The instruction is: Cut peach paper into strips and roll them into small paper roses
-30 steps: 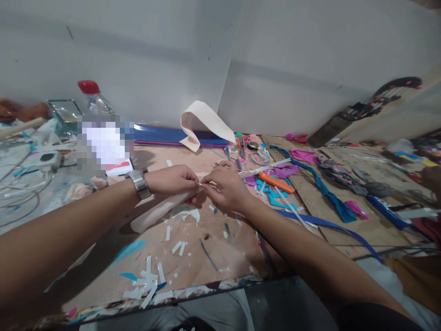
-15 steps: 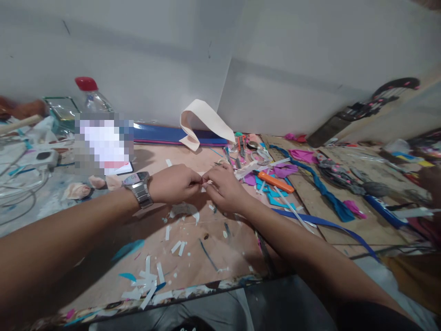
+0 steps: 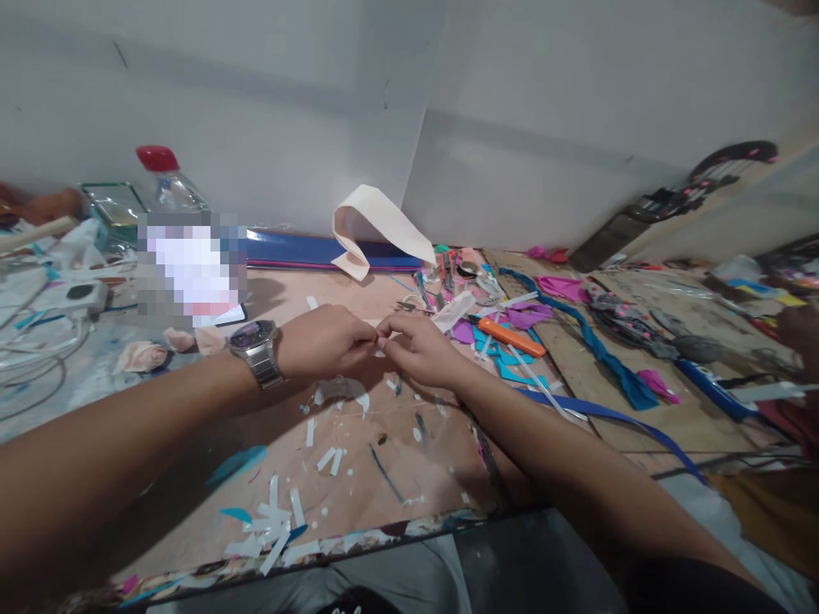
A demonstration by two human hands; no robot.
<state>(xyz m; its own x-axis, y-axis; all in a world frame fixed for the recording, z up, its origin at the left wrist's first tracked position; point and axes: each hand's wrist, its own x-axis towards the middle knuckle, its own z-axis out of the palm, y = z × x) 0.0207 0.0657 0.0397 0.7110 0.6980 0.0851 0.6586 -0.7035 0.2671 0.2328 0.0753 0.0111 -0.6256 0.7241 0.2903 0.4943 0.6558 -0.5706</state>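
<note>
My left hand [image 3: 326, 341], with a metal-band watch [image 3: 264, 354] on the wrist, is closed in a pinch above the table [image 3: 422, 477]. Its fingertips meet those of my right hand [image 3: 419, 350], which is also pinched shut. Whatever lies between the two sets of fingertips is too small and covered to name. Behind the hands, a curled cream strip [image 3: 387, 219] rests on a flat blue stack [image 3: 287, 249] by the wall. Left of the watch lie a cream fabric-like rose [image 3: 144, 356] and loose cream petals [image 3: 210, 340].
An orange cutter [image 3: 512, 337] lies among colourful scraps right of my hands. White paper strips [image 3: 275, 518] are scattered near the front edge. A lit phone [image 3: 198, 273], partly blurred out, leans at the left before a red-capped bottle [image 3: 176, 189]. A blue ribbon [image 3: 614, 409] trails right.
My right hand has turned slightly and its fingers have curled in, uncovering small scissors-like metal behind it. The left wrist has rolled a little. Both hands stay joined at the fingertips.
</note>
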